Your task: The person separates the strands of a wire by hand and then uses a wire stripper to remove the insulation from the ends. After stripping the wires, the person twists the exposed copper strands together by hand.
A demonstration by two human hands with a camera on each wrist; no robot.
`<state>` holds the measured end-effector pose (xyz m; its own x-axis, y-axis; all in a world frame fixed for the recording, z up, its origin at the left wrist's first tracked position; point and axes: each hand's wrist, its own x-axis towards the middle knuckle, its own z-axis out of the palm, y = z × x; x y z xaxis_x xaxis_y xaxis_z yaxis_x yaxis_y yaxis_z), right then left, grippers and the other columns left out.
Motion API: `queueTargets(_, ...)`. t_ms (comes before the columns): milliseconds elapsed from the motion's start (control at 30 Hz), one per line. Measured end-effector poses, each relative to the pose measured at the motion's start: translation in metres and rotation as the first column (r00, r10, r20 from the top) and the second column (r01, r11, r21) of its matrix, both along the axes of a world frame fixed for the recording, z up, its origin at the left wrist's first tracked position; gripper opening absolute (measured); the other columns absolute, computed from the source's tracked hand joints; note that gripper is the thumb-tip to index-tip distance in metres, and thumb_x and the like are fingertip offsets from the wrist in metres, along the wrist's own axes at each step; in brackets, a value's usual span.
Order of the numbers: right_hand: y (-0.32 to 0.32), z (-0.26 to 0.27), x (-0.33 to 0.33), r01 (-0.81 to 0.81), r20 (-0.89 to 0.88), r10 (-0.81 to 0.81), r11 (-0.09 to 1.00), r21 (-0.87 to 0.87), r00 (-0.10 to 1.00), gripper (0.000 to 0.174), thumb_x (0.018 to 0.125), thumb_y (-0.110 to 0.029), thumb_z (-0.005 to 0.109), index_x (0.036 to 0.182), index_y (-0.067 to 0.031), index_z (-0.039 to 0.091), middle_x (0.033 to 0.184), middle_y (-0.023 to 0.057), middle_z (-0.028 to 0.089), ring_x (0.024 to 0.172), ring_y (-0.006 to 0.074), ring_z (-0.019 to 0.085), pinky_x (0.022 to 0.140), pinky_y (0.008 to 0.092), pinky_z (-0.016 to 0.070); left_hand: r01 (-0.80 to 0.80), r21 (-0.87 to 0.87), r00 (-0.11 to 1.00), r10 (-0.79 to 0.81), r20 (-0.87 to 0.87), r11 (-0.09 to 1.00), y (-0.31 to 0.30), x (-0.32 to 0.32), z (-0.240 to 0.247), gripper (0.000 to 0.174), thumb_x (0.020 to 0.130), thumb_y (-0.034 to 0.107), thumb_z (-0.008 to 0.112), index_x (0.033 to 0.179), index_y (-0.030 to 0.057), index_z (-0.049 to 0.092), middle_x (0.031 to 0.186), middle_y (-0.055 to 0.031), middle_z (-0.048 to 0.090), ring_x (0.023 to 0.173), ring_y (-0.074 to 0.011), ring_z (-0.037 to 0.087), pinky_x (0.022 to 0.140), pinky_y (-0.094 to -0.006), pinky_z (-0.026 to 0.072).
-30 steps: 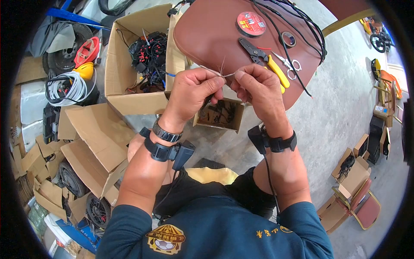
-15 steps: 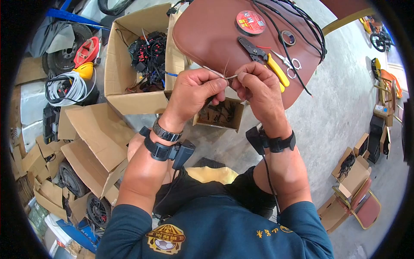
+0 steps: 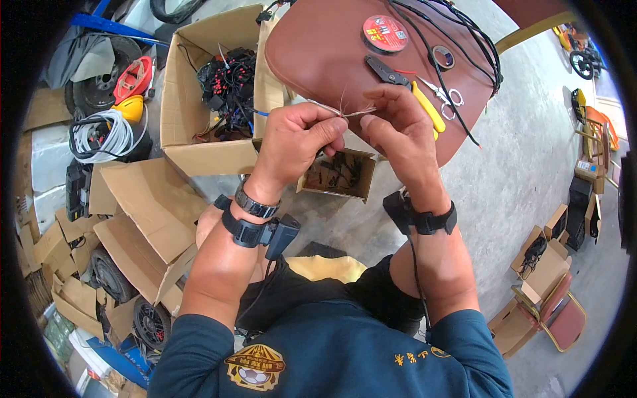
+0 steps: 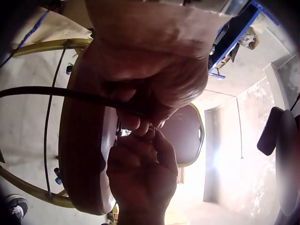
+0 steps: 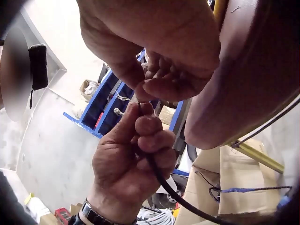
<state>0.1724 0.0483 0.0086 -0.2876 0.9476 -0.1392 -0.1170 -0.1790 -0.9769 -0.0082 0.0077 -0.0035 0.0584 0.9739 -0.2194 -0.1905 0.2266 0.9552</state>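
Note:
My left hand (image 3: 302,136) pinches a thin pale wire (image 3: 355,115) between thumb and forefinger, and fine loose strands (image 3: 343,101) stick up at that spot. A black cable (image 5: 161,180) runs out from under its curled fingers in the right wrist view. Right beside it, my right hand (image 3: 406,132) holds the wire's free end at its thumb and fingertips, the upper fingers raised in the head view. In the left wrist view the fingertips of both hands meet, with the right hand (image 4: 143,173) below; the wire is mostly hidden there.
On the brown chair seat (image 3: 318,46) lie a red-labelled tape reel (image 3: 385,33), a tape roll (image 3: 442,58), yellow-handled wire strippers (image 3: 428,106), scissors (image 3: 453,99) and black cables (image 3: 458,26). A cardboard box (image 3: 209,159) of wires stands left; a smaller box (image 3: 355,192) sits below the hands.
My right hand's fingers have lifted and spread from their tighter pinch, and more of the wire's free end shows. The left hand stays nearly still.

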Motion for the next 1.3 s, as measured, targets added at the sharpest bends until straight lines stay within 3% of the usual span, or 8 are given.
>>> queueTargets(100,0.0,-0.006,0.002,-0.06,0.035,0.056,0.99,0.126,0.998,0.019,0.083,0.001,0.063,0.103,-0.0003,0.064,0.099,0.0045,0.064,0.085,0.0117,0.06,0.073,0.0256,0.0498,0.001,-0.013,1.0,-0.001,0.001,1.0,0.001,-0.001,0.0,0.013,0.091,0.01,0.067,0.091,-0.0031,0.069,0.072,-0.0047,0.067,0.062,-0.008,0.06,0.057,-0.0221,0.0491)
queueTargets(200,0.001,-0.005,0.005,-0.186,0.288,0.075,0.906,0.38,0.955,0.017,0.081,0.002,0.063,0.098,-0.0015,0.065,0.093,0.0046,0.063,0.082,0.0151,0.061,0.072,0.0266,0.0491,0.024,-0.022,0.999,-0.025,-0.042,0.999,0.001,0.001,-0.001,0.012,0.09,0.009,0.067,0.089,-0.0029,0.07,0.071,-0.0043,0.067,0.062,-0.0078,0.06,0.057,-0.0222,0.049)
queueTargets(300,0.003,-0.005,0.007,-0.259,0.396,0.054,0.834,0.487,0.917,0.014,0.081,0.008,0.062,0.093,0.0001,0.065,0.092,0.0046,0.062,0.082,0.0122,0.059,0.069,0.0241,0.0476,0.037,-0.038,0.996,-0.04,-0.084,0.999,0.0,0.003,0.001,0.012,0.09,0.009,0.067,0.089,-0.0029,0.069,0.071,-0.0038,0.066,0.062,-0.0076,0.059,0.057,-0.0223,0.0482)
queueTargets(400,0.004,-0.007,0.007,-0.237,0.391,0.028,0.834,0.498,0.92,0.014,0.077,0.004,0.066,0.09,-0.0017,0.065,0.087,0.0097,0.062,0.081,0.0254,0.062,0.07,0.0322,0.0494,0.059,-0.03,0.989,-0.062,-0.134,0.998,-0.001,0.004,0.001,0.012,0.091,0.009,0.067,0.089,-0.003,0.068,0.071,-0.0036,0.066,0.061,-0.0075,0.058,0.057,-0.0225,0.0472)
queueTargets(600,0.003,-0.005,0.007,-0.251,0.432,0.006,0.821,0.512,0.902,0.013,0.075,0.004,0.068,0.086,-0.0016,0.063,0.088,0.0113,0.062,0.082,0.029,0.062,0.071,0.0351,0.05,0.064,-0.016,0.975,-0.066,-0.21,0.998,-0.001,0.006,0.0,0.011,0.09,0.007,0.066,0.088,-0.0036,0.068,0.068,-0.0031,0.065,0.061,-0.0071,0.057,0.056,-0.0231,0.0466)
queueTargets(800,0.007,-0.006,0.008,-0.354,0.518,-0.042,0.683,0.639,0.854,0.016,0.071,0.005,0.068,0.085,-0.0026,0.062,0.089,0.0122,0.063,0.083,0.0334,0.061,0.072,0.0392,0.0503,0.086,0.047,0.939,-0.065,-0.338,0.995,-0.003,0.008,-0.004,0.011,0.088,0.007,0.067,0.086,-0.0038,0.069,0.069,-0.0024,0.065,0.062,-0.0069,0.057,0.056,-0.0231,0.0459)
queueTargets(1000,0.008,-0.007,0.009,-0.416,0.584,-0.06,0.642,0.644,0.81,0.017,0.07,0.002,0.068,0.084,-0.0032,0.061,0.089,0.0115,0.063,0.083,0.0334,0.061,0.071,0.0393,0.0505,0.129,0.132,0.869,-0.048,-0.492,0.983,-0.004,0.009,0.0,0.012,0.087,0.009,0.068,0.088,-0.0036,0.07,0.07,-0.0026,0.066,0.065,-0.0062,0.057,0.058,-0.0242,0.0462)
queueTargets(1300,0.007,-0.001,0.013,-0.391,0.557,0.034,0.748,0.536,0.829,0.013,0.071,0.002,0.065,0.083,-0.0025,0.062,0.084,0.0132,0.062,0.079,0.0335,0.061,0.069,0.0384,0.0496,0.177,0.169,0.854,-0.066,-0.516,0.97,-0.003,0.005,0.003,0.014,0.085,0.011,0.069,0.088,-0.0022,0.071,0.071,-0.0081,0.068,0.065,-0.0111,0.06,0.06,-0.027,0.0478)
